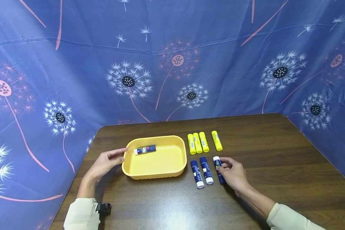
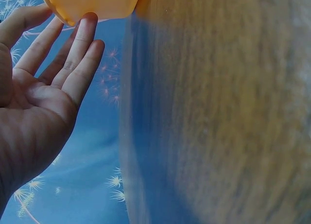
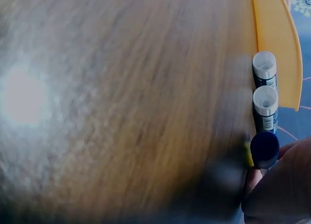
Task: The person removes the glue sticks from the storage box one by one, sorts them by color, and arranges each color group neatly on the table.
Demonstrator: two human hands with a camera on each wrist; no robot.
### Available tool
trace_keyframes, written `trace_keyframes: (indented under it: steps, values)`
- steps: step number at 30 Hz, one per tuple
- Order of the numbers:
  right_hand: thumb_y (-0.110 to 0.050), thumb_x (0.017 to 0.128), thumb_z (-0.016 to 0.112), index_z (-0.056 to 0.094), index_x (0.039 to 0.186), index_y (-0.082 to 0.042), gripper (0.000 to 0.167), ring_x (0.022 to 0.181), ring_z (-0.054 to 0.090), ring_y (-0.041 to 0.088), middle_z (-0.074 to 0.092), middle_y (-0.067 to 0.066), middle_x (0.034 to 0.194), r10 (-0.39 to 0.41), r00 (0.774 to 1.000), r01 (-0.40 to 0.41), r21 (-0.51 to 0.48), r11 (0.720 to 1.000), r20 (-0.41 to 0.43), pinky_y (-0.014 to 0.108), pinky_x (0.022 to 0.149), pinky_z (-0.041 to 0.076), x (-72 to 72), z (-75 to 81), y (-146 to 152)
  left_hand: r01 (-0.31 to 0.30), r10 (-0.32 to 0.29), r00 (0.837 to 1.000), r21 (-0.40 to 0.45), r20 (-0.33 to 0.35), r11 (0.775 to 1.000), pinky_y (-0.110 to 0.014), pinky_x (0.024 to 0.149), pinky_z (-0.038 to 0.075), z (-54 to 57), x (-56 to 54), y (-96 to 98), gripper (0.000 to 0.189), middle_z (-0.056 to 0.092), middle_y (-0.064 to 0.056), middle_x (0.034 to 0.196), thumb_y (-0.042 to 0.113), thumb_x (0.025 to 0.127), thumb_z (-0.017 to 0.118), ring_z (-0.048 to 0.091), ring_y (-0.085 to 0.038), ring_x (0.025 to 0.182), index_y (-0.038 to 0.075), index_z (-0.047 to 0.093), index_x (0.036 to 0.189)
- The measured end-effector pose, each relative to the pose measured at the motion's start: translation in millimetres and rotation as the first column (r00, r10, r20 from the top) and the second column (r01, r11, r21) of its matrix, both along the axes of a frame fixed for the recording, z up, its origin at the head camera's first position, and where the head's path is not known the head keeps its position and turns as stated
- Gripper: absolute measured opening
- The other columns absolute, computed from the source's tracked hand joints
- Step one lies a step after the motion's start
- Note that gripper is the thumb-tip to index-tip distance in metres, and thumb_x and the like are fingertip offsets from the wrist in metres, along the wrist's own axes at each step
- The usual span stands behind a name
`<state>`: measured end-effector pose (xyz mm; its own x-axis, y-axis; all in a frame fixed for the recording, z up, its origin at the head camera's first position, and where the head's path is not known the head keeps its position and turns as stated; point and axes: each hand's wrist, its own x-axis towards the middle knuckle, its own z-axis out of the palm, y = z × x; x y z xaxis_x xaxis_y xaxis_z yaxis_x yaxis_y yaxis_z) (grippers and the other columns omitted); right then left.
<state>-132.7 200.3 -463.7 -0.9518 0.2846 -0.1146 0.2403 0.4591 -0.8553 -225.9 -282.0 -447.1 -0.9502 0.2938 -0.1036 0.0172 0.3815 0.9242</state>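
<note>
My right hand [image 1: 235, 175] pinches a blue glue stick [image 1: 217, 162], its white end pointing away from me. In the right wrist view the dark end of this glue stick [image 3: 265, 150] faces the camera. Two more blue glue sticks, one nearer the tray [image 1: 197, 174] and one beside it [image 1: 206, 170], lie just left of it, white ends toward me. With fingers extended, my left hand [image 1: 105, 163] touches the left end of a yellow tray [image 1: 160, 164]. Inside, near the tray's back left, lies another blue glue stick [image 1: 145, 149].
Behind the blue sticks lie three yellow glue sticks [image 1: 198, 143] side by side and one more yellow glue stick [image 1: 216, 141] a little to the right. All this is on a dark wooden table [image 1: 290, 153], with a blue dandelion-print cloth [image 1: 224, 64] hanging behind and at both sides.
</note>
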Motion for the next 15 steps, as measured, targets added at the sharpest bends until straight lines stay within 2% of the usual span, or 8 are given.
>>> trace_keyframes:
  steps: [9,15]
  values:
    - [-0.010,0.090,0.069,0.066,0.132,-0.002,0.043,0.089,0.061,0.020,0.068,0.013,0.103,-0.011,1.000,0.013,0.093,0.996,-0.022,0.023,0.067,0.047,-1.6,-5.4,-1.9,0.005,-0.005,1.000,-0.001,0.008,1.000,-0.013,0.094,0.050,2.8,0.7,-1.0,0.053,0.054,-0.023,0.152,0.016,0.100,0.069,0.063,-0.009,0.123,0.002,0.054,0.149]
    - [-0.010,0.090,0.070,0.065,0.132,0.001,0.044,0.089,0.062,0.021,0.068,0.015,0.103,0.006,1.000,-0.004,0.101,0.995,-0.019,0.024,0.065,0.047,0.1,-6.5,-1.4,0.006,-0.006,1.000,0.008,0.012,1.000,-0.013,0.094,0.050,1.6,1.4,-0.8,0.053,0.054,-0.024,0.152,0.013,0.100,0.068,0.064,-0.008,0.123,0.000,0.053,0.149]
